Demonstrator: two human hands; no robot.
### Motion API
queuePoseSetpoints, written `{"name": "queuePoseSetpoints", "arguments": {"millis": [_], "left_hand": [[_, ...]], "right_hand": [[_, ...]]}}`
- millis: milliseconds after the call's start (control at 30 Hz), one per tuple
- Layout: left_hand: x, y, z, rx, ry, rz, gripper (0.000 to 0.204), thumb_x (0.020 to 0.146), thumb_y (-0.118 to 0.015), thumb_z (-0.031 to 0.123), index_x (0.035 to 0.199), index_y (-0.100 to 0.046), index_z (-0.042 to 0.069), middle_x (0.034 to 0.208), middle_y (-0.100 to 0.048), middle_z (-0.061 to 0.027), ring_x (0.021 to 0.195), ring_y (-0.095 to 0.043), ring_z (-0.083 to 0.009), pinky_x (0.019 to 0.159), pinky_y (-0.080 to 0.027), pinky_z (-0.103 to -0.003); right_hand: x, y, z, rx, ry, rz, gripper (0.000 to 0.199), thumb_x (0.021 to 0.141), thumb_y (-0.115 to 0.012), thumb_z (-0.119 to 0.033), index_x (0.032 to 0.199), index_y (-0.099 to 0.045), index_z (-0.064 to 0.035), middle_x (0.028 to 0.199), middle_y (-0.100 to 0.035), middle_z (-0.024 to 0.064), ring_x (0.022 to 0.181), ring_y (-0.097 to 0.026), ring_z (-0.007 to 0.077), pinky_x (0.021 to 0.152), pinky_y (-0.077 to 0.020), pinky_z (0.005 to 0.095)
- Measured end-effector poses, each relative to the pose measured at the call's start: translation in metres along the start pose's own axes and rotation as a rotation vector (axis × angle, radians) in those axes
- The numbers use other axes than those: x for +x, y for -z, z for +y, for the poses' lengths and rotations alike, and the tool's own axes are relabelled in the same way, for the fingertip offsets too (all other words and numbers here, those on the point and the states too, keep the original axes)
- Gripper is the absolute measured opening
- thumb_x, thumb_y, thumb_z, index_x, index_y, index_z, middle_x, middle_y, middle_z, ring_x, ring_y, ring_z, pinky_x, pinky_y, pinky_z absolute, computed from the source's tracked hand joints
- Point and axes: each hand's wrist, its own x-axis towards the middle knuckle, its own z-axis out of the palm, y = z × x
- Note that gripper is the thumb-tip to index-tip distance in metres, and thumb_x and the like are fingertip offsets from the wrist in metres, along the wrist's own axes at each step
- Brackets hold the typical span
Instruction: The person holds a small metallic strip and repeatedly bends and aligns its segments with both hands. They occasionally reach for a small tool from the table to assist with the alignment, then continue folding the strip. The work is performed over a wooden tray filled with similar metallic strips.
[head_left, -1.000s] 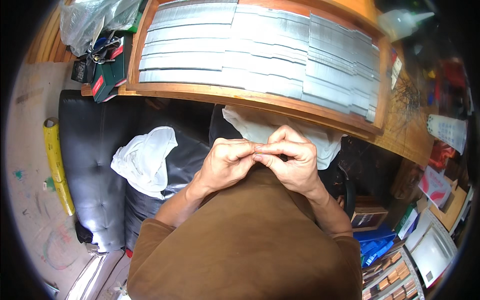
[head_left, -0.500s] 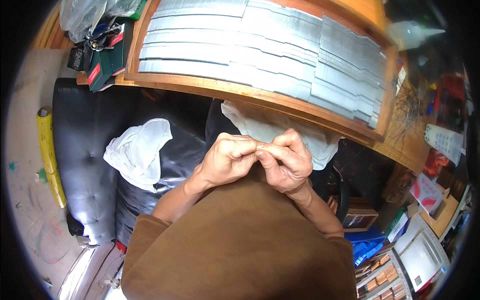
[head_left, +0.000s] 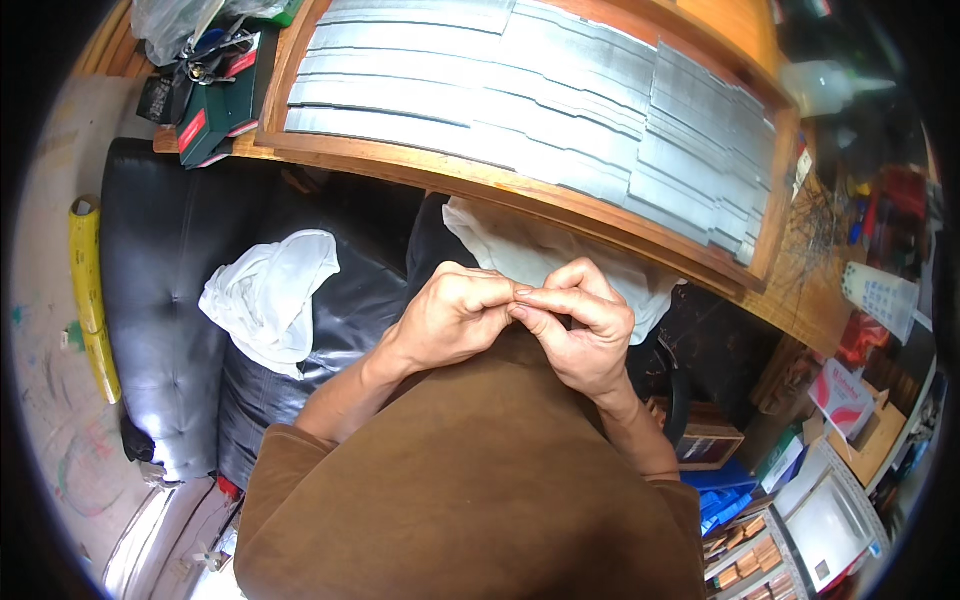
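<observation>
Your left hand (head_left: 455, 320) and right hand (head_left: 580, 325) meet fingertip to fingertip just above your brown shirt (head_left: 470, 480), both curled tight in a pinch on something too small to make out; it sits right where the two thumbs and forefingers touch. Whatever it is could slip out if either pinch loosens, and it would likely drop into the folds of your shirt or onto the black seat (head_left: 170, 300) below, where a tiny thing is hard to find. The white cloth (head_left: 270, 295) lies to your left, another white cloth (head_left: 540, 250) just beyond your hands. Farther off, the wooden tray (head_left: 500, 185) of grey metal strips (head_left: 520, 80) sits a little lower in view than half a second ago; your hands have stayed pressed together.
</observation>
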Motion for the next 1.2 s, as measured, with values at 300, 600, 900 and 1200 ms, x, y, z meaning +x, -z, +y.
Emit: {"name": "queuePoseSetpoints", "arguments": {"millis": [300,600,900,1200], "left_hand": [[-0.0004,0.0007,0.0013,-0.017,0.035,-0.010,0.014,0.082,-0.071,-0.005,0.096,-0.074,-0.003,0.084,-0.073,-0.0205,0.073,-0.074,-0.0349,0.063,-0.057,-0.035],[-0.0037,0.0014,-0.0038,0.010,0.049,-0.021,0.012,0.081,-0.071,-0.005,0.093,-0.073,-0.003,0.078,-0.070,-0.0210,0.066,-0.071,-0.0342,0.058,-0.054,-0.036],[-0.0042,0.0017,-0.0010,-0.002,0.046,-0.007,0.020,0.083,-0.071,-0.005,0.102,-0.076,-0.001,0.084,-0.074,-0.0201,0.074,-0.075,-0.0329,0.065,-0.059,-0.035],[-0.0050,-0.0009,-0.0028,-0.036,0.041,0.013,0.018,0.085,-0.073,-0.003,0.103,-0.076,-0.002,0.085,-0.074,-0.0202,0.074,-0.075,-0.0324,0.064,-0.059,-0.033]], "right_hand": [[0.0007,-0.0005,-0.0003,-0.018,-0.014,-0.001,0.017,0.080,-0.084,0.004,0.096,-0.080,-0.0013,0.082,-0.061,0.0026,0.070,-0.058,0.0103,0.060,-0.0451,0.0244],[0.0006,-0.0017,0.0023,0.012,-0.033,-0.009,0.019,0.080,-0.084,0.003,0.098,-0.081,-0.0017,0.082,-0.061,0.0019,0.071,-0.057,0.0098,0.060,-0.0449,0.0239],[0.0000,-0.0024,0.0032,0.036,-0.030,-0.007,0.019,0.081,-0.085,0.002,0.099,-0.081,-0.0022,0.083,-0.062,0.0023,0.072,-0.059,0.0098,0.061,-0.0468,0.0236],[0.0008,0.0002,0.0035,0.005,-0.012,-0.010,0.020,0.076,-0.088,0.003,0.094,-0.080,-0.0018,0.083,-0.066,0.0044,0.073,-0.062,0.0113,0.063,-0.0489,0.0243]]}}
